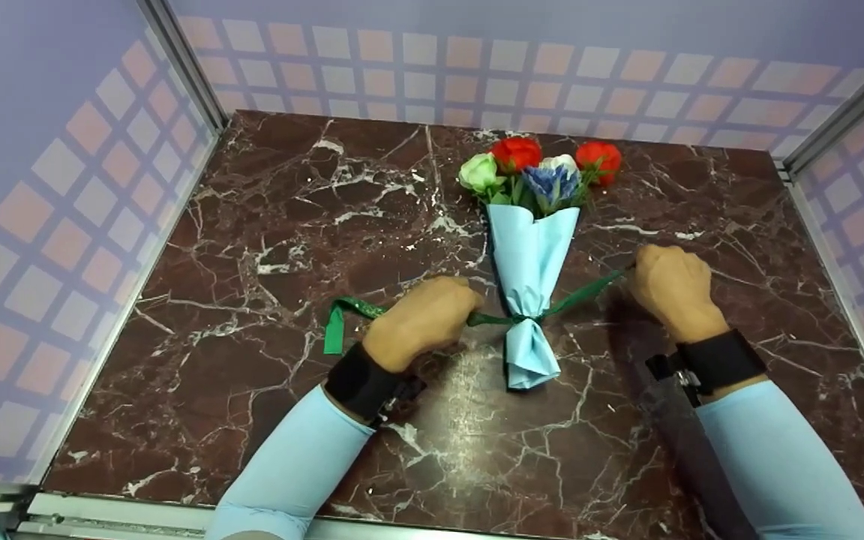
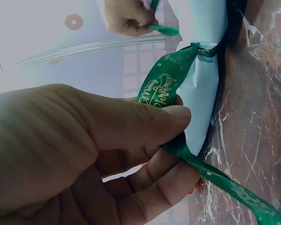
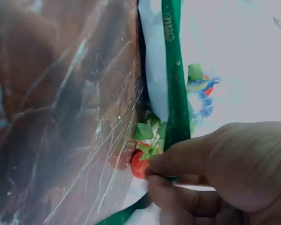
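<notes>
A bouquet wrapped in light blue paper [image 1: 529, 247] lies on the table, its red, pale green, white and blue flowers [image 1: 550, 184] toward the back. Around the narrow waist of the wrap runs a green ribbon [image 1: 586, 294] with gold lettering, drawn out to both sides. Left of the bouquet, my left hand [image 1: 426, 319] pinches one length between thumb and fingers; its loose tail [image 2: 234, 190] trails past the hand. My right hand [image 1: 676, 289], on the other side, pinches the opposite length, as the right wrist view shows near the thumb [image 3: 187, 159].
The dark red marbled tabletop [image 1: 252, 360] has white veins and small pale flecks. Light panels with a checked pattern [image 1: 379, 71] enclose the back and both sides. A metal rail [image 1: 117, 514] runs along the front edge.
</notes>
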`<state>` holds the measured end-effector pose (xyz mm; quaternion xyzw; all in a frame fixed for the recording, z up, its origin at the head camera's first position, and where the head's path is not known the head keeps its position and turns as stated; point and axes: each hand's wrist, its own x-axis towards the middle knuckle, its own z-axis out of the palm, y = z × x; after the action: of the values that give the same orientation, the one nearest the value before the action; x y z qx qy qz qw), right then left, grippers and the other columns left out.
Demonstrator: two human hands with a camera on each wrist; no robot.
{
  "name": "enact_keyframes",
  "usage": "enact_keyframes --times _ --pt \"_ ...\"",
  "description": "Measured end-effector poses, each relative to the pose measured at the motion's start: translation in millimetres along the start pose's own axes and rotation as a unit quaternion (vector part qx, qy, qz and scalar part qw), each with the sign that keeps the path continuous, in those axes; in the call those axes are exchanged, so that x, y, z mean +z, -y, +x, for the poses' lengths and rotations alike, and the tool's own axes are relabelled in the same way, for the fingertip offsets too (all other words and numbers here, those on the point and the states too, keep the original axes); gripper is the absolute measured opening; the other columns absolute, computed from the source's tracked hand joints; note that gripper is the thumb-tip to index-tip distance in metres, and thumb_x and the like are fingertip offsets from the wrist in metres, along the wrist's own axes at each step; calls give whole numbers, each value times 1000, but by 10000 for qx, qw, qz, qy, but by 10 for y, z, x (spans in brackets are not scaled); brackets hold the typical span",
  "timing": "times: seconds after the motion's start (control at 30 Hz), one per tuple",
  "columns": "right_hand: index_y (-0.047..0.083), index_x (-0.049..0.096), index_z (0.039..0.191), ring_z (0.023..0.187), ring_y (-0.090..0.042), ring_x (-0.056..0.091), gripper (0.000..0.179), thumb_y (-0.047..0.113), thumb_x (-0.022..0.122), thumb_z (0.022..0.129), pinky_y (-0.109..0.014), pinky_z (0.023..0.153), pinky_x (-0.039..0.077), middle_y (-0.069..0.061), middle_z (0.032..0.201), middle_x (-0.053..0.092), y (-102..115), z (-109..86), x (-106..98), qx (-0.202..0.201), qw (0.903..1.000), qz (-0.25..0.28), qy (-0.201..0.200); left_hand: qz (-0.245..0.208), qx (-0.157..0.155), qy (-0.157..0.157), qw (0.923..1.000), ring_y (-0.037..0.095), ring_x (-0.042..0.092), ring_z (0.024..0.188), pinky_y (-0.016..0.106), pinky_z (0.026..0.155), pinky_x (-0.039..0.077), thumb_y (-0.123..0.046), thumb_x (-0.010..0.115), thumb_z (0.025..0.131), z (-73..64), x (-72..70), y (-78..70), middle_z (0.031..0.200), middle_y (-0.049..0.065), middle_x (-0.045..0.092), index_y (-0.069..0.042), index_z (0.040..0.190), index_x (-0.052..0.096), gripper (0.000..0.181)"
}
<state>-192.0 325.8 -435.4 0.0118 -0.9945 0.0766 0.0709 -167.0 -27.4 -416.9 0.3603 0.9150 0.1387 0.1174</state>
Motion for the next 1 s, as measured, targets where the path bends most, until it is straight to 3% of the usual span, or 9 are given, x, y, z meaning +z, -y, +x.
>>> enact_keyframes --times 0.13,0.27,0.4,0.53,0.63,0.67,0.77,0.93,1.0 --pt "-1 73 104 86 -60 66 28 5 52 87 -70 71 51 -37 102 71 28 193 14 47 9972 688 284 55 55 67 9999 23 67 93 35 87 59 5 74 89 9 18 -21 100 5 72 -11 105 79 24" --pt "4 70 132 85 -43 63 43 8 49 94 -51 75 50 -29 120 71 153 388 24 378 9770 2029 532 6 87 110 9999 22 67 94 35 87 59 3 73 90 20 39 -37 102 5 72 -10 104 79 21" --pt "6 71 130 81 -22 57 34 17 54 103 -31 70 46 -13 116 72 402 526 6 873 9299 3550 401 -60 71 100 9999 21 67 93 34 87 60 1 73 91 25 57 -43 101 4 71 -11 101 78 16" --pt "2 73 121 86 -14 61 25 18 61 105 -24 73 51 -2 102 70 705 623 -12 912 8806 4640 293 -48 120 71 9999 21 68 93 34 88 60 -3 74 92 33 73 -38 101 4 72 -10 100 78 12" --pt "1 70 119 92 -17 66 19 9 60 105 -27 78 52 -4 105 71 921 683 -3 658 8597 5043 468 -52 217 33 9997 21 69 93 34 88 61 -2 75 92 38 87 -33 101 5 73 -10 102 79 14" --pt "1 69 118 94 -18 67 18 6 59 104 -27 80 52 -6 109 72 989 698 4 541 8572 5092 549 -58 247 23 9997 21 69 94 34 88 61 0 74 92 37 91 -34 101 5 74 -11 102 80 16" --pt "1 63 118 101 -25 69 19 -5 56 101 -32 87 54 -16 119 71 1180 714 17 114 8377 5373 975 -72 320 1 9995 21 70 96 34 88 60 7 70 88 37 105 -35 104 4 75 -13 105 81 29" --pt "3 57 122 112 -24 69 29 -12 54 98 -38 102 55 -15 121 71 1433 642 -38 -958 7973 5442 2428 -25 359 80 9993 22 71 101 35 90 60 9 66 88 30 118 -49 110 4 76 -15 110 82 36" --pt "3 57 124 111 -22 68 29 -11 53 98 -34 98 53 -14 120 72 1502 622 -69 -1411 7940 5145 2916 19 386 83 9992 22 72 101 36 90 61 8 66 90 28 123 -56 110 4 77 -15 111 82 34"
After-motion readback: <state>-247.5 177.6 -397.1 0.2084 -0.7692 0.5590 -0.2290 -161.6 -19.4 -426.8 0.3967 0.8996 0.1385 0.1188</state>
